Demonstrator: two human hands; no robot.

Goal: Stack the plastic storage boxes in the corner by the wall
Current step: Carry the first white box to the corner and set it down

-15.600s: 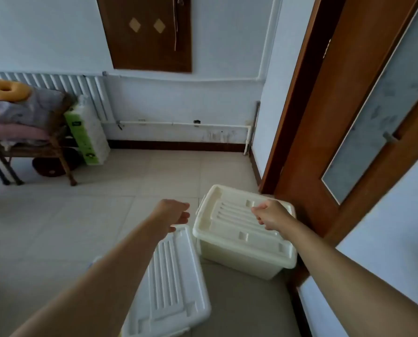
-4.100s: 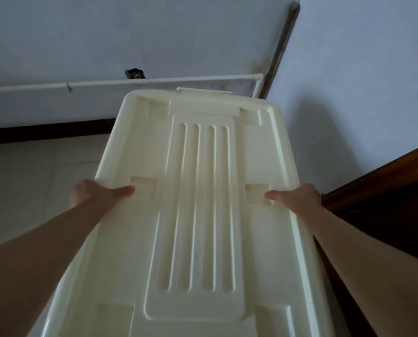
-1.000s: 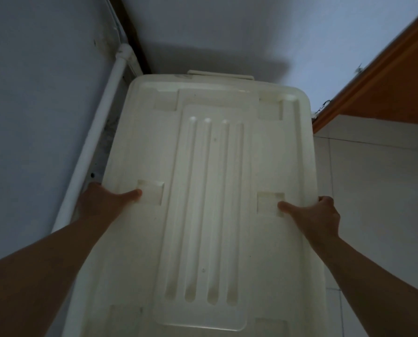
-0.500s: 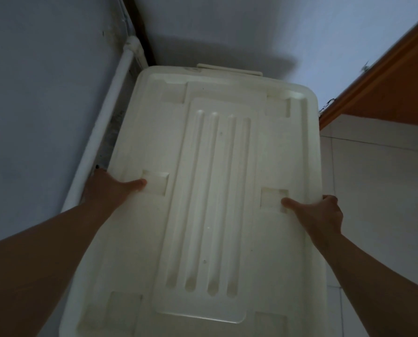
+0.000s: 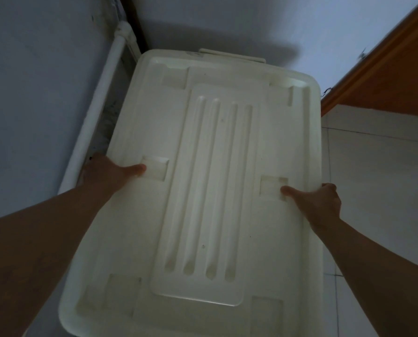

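Observation:
A cream plastic storage box (image 5: pixel 215 181) with a ribbed lid fills the middle of the view, its far end close to the room corner. My left hand (image 5: pixel 105 173) grips its left rim, thumb lying on the lid by a square recess. My right hand (image 5: pixel 317 203) grips the right rim the same way, fingers curled under the edge. The box's body and what is beneath it are hidden by the lid. No second box is in view.
A white pipe (image 5: pixel 98 110) runs along the left wall right beside the box. The far wall (image 5: pixel 251 25) stands just behind the box's end latch. A brown wooden door frame (image 5: pixel 385 69) is at the upper right, with pale floor tiles (image 5: pixel 378 178) to the right.
The box has shifted slightly forward and left toward the corner, now closer to the pipe and far wall. Both hands keep their hold on the rims.

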